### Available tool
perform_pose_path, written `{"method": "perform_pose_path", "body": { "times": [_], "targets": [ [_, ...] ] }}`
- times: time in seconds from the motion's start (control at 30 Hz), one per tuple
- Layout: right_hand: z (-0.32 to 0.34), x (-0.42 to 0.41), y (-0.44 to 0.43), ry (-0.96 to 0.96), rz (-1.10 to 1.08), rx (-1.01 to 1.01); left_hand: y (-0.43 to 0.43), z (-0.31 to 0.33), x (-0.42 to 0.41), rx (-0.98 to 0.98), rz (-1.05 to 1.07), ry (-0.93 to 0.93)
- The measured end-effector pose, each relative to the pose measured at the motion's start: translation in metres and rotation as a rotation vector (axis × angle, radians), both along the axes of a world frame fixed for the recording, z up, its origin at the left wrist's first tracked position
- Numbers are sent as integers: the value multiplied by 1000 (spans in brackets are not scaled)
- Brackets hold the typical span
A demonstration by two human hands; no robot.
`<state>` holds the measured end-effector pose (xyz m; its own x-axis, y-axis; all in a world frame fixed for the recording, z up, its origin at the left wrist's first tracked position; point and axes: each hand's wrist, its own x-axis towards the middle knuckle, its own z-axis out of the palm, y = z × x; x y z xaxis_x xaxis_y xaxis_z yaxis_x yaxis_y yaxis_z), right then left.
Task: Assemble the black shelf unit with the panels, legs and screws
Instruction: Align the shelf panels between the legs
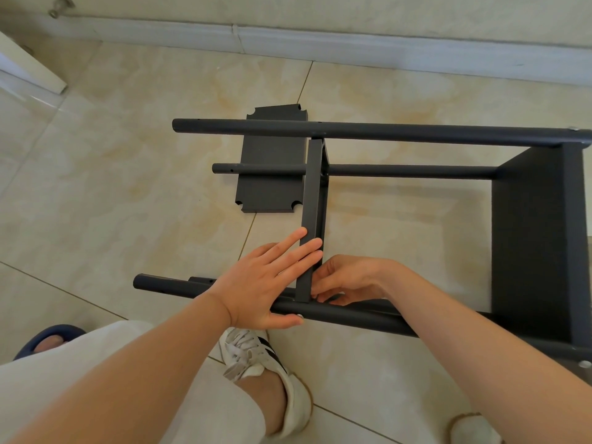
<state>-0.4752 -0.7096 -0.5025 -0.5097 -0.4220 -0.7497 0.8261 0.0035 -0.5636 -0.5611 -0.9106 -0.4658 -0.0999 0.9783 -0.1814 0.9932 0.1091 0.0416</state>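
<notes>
Fingers point(301, 248) of left hand point(259, 283) flat along panel point(312, 193) edge, right hand point(349, 280) curled at its corner, hold unclear

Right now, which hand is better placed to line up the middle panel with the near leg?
Probably the right hand: its fingers curl at the joint of middle panel and near leg. The left hand lies flat, bracing the panel.

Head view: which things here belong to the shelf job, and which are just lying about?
Job: middle panel, pressed by left hand, right hand at its foot; end panel; loose panel; near leg; far leg; screw.
Not the job: doorstop; white sneaker; blue slipper.
</notes>
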Motion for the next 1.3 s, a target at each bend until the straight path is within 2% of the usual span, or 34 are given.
{"method": "perform_pose_path", "body": {
  "times": [0.27,1.3],
  "targets": [
    [0,-2,-4,9,15,64,0,0,0,2,0,-11],
    [9,-8,-3,-27,33,67,0,-1,0,13,1,-19]
  ]
}}
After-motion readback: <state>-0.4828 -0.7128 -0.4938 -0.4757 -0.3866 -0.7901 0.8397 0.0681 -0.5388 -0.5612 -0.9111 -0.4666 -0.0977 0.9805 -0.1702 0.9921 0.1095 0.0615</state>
